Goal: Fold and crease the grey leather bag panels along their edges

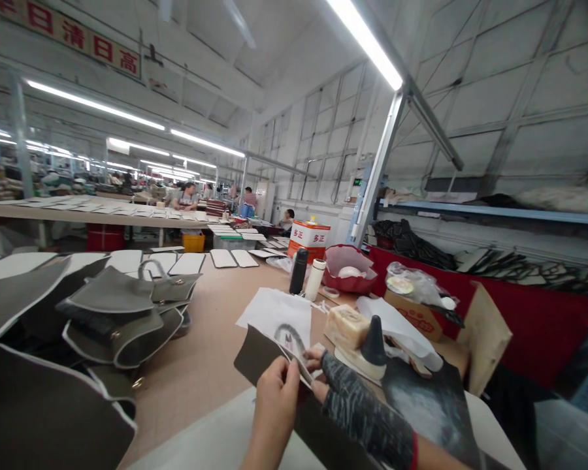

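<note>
My left hand [277,398] pinches the edge of a dark olive leather piece [258,356] with a pale border, thumb and fingers pressed together. On the right, my right hand [318,375], in a dark grey knitted sleeve with a red cuff, has its fingers bent around the same piece's edge. A curved grey handle [290,334] shows just beyond the piece, over a white sheet [259,308]. To the right stands a black cone [374,343] on a pale round base, beside a yellowish block [347,325].
Grey-olive bag parts [117,294] are heaped at the left. Past my hands stand a black bottle [298,271], a cream bottle [315,281], a red bowl [350,281] and an orange-white can [310,240]. Pale panels [223,258] line the table [196,365]. Several people work farther back.
</note>
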`<state>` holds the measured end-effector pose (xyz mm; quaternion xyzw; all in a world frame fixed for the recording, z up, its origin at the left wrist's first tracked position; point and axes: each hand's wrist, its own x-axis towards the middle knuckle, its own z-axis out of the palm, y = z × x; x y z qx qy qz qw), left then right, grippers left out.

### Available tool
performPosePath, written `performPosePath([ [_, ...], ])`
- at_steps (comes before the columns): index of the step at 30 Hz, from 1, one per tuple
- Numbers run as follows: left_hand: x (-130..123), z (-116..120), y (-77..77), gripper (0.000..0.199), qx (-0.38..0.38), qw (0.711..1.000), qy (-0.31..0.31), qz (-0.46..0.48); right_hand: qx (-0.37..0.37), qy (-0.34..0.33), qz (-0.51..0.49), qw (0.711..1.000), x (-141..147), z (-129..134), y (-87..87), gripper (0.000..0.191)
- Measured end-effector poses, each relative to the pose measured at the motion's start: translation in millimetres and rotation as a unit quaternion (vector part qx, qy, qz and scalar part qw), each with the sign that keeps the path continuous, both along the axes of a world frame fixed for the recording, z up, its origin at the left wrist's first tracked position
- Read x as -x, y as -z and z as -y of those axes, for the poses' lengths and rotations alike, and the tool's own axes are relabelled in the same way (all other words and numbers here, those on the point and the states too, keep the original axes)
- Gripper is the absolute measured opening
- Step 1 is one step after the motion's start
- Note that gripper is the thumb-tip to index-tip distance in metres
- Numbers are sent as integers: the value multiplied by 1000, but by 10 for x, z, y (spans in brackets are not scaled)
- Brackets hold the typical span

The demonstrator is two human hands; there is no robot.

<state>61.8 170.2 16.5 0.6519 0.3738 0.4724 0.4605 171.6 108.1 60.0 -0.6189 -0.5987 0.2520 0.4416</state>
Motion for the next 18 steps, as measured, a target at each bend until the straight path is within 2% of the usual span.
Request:
performPosePath([
  [3,26,3,-37,33,23,999,32,30,6,-85,-8,996,-90,56,-28,33],
  [5,50,26,-84,33,18,998,44,38,64,-126,-35,989,-209,41,-16,34],
  [6,62,42,-111,33,11,998,48,41,95,-122,-50,987,-269,18,6,34],
  [8,81,78,-168,34,11,996,64,57,122,-68,-65,988,-371,-56,75,31],
  [11,92,122,-225,34,52,984,131,107,33,53,-16,998,-446,-188,207,24],
  [13,86,123,-221,35,76,976,147,141,-30,88,32,995,-440,-236,266,19],
  [15,73,93,-180,35,87,976,120,161,-76,85,106,988,-397,-223,267,15],
  [18,55,19,-89,37,103,978,70,168,-113,22,228,967,-300,-102,129,25],
])
